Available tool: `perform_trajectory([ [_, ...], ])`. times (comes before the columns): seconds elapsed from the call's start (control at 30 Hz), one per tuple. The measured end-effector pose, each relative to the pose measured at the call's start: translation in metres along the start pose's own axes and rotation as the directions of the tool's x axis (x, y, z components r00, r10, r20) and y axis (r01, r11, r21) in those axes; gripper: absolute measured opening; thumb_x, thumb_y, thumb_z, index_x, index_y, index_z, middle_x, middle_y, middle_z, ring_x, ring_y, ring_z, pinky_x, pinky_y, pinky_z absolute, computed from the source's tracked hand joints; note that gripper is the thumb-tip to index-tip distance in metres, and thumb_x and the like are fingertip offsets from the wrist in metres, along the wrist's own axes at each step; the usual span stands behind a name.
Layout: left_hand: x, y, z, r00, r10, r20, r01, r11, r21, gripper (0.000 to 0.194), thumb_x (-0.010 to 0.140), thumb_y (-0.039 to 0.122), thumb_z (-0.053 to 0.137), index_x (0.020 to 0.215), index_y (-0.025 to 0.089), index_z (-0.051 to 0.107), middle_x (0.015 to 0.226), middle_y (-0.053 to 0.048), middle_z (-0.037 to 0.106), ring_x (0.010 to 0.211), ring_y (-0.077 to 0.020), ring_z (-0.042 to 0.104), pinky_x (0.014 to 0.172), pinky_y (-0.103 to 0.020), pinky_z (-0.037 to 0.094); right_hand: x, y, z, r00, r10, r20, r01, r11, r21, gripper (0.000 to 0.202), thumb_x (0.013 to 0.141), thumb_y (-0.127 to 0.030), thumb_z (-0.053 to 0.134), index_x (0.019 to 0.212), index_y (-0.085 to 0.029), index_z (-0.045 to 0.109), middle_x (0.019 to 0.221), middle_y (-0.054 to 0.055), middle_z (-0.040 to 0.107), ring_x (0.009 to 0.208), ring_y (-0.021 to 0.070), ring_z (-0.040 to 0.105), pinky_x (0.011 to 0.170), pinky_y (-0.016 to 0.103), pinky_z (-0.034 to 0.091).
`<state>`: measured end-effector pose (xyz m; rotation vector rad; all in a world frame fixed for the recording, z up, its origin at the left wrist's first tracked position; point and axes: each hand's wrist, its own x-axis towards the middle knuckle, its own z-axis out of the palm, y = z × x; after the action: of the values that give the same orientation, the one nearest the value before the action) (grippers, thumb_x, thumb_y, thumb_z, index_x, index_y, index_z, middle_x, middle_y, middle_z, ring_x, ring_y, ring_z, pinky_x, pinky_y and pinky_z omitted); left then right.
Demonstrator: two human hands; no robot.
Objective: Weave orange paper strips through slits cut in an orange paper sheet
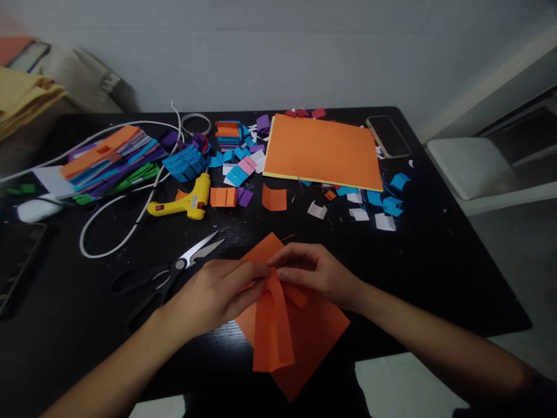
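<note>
Paper point(273, 342) is extending below left fingers point(256, 271) and right fingers point(298, 275), nearly closed, pinching its folded top, lower centre.

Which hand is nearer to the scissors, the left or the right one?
Left. The left hand is close beside the scissors, just to their right. The right hand is farther to the right, beyond the left hand.

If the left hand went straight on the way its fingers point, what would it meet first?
Probably the right hand, whose fingertips lie just ahead of the left hand at the folded paper; exact depth is unclear.
</note>
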<state>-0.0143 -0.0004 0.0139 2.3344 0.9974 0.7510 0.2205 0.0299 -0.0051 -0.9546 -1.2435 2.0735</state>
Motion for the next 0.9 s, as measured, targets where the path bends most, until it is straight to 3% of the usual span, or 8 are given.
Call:
perform_trajectory([
  [0.23, 0.0008, -0.0011, 0.0031, 0.997, -0.080, -0.003, 0.080, 0.992, -0.095, 0.015, 0.095, 0.010, 0.059, 0.106, 0.019, 0.065, 0.084, 0.000, 0.075, 0.067, -0.0113, 0.071, 0.060, -0.019, 0.053, 0.0001, 0.0002, -0.0004, 1.000, 0.029, 0.011, -0.029, 1.000, -0.003, 0.019, 0.083, -0.028, 0.085, 0.099, -0.019, 0.080, 0.096, 0.004, 0.080, 0.087, 0.0146, 0.074, 0.080, 0.028, 0.058],
  [0.57, 0.0017, -0.0022, 0.0035, 0.993, -0.116, 0.037, 0.120, 0.986, -0.120, 0.012, 0.101, 0.015, 0.056, 0.108, 0.019, 0.065, 0.087, -0.002, 0.075, 0.067, -0.0110, 0.070, 0.059, -0.020, 0.052, 0.0020, -0.0017, -0.0019, 0.996, 0.083, -0.012, -0.083, 0.997, 0.007, 0.015, 0.083, -0.026, 0.084, 0.096, -0.019, 0.080, 0.093, 0.002, 0.079, 0.086, 0.0130, 0.072, 0.082, 0.027, 0.055],
  [0.73, 0.0014, -0.0014, 0.0052, 0.993, -0.115, 0.024, 0.117, 0.985, -0.125, 0.013, 0.100, 0.014, 0.057, 0.107, 0.019, 0.066, 0.088, -0.001, 0.076, 0.068, -0.0107, 0.070, 0.060, -0.019, 0.052, 0.0020, -0.0015, -0.0028, 0.998, 0.068, -0.012, -0.068, 0.998, -0.006, 0.013, 0.084, -0.027, 0.083, 0.095, -0.020, 0.080, 0.094, 0.002, 0.078, 0.088, 0.0132, 0.072, 0.084, 0.027, 0.055],
  [0.9, 0.0037, -0.0012, 0.0064, 0.979, -0.205, -0.006, 0.199, 0.954, -0.223, 0.012, 0.096, 0.011, 0.062, 0.103, 0.020, 0.067, 0.088, 0.001, 0.074, 0.075, -0.0094, 0.071, 0.068, -0.017, 0.053, -0.0003, -0.0006, -0.0011, 0.999, -0.023, -0.032, 0.018, 0.991, -0.133, 0.015, 0.087, -0.026, 0.078, 0.101, -0.020, 0.077, 0.096, 0.004, 0.077, 0.090, 0.0154, 0.072, 0.080, 0.028, 0.056],
])
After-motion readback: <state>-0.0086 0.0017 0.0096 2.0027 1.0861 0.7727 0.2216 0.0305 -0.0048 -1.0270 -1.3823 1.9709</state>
